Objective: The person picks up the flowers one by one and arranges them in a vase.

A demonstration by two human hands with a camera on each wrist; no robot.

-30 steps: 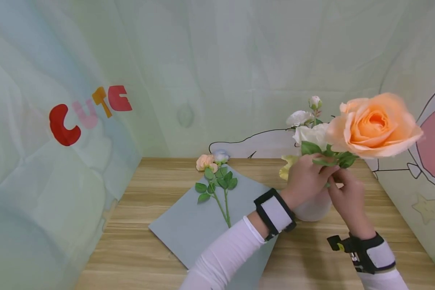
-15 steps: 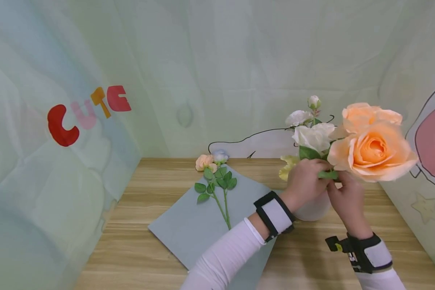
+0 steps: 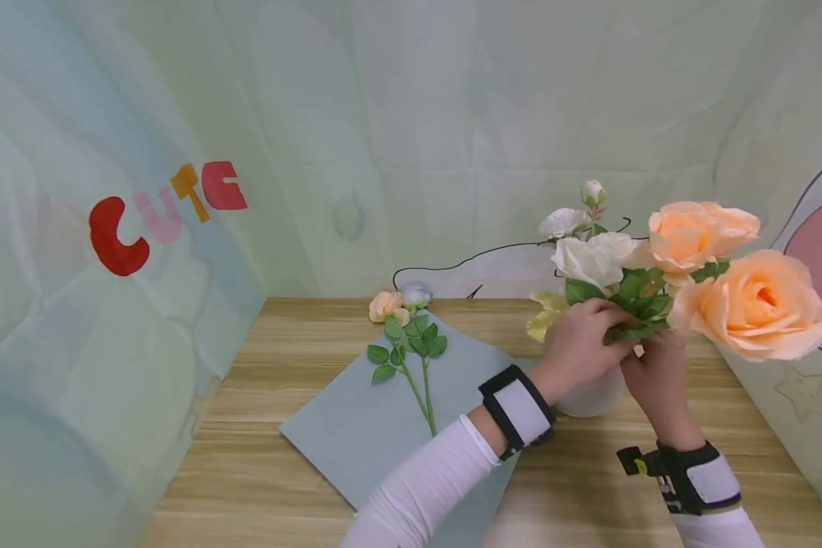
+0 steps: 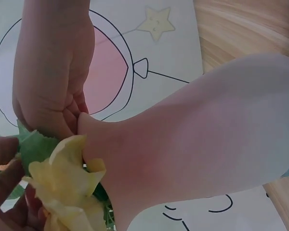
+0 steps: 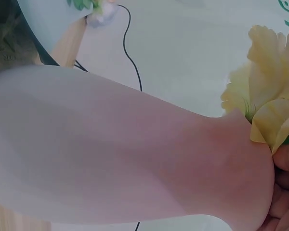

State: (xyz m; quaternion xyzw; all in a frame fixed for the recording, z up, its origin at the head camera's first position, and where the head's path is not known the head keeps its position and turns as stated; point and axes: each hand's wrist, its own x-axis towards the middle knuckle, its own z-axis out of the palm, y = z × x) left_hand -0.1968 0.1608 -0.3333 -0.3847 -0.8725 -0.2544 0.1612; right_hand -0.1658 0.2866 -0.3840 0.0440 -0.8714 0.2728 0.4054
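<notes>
In the head view, my left hand and right hand meet at the mouth of a pale vase. Both have curled fingers at the leafy stem of a large peach rose, which leans out to the right; the exact grip points are hidden. White roses, another peach bloom and a yellow flower stand around the mouth. In the left wrist view, the yellow flower lies in front of the vase neck, and the vase body flares right. Fingers touch the neck area in the right wrist view.
A grey-blue board lies on the wooden table. On it rest a small peach flower and a pale blue flower with leafy stems. Printed cloth walls enclose the table's back and sides.
The large peach rose has tilted down and to the right, and the peach bloom behind it now shows. Both hands stay at the vase mouth with only slight finger shifts.
</notes>
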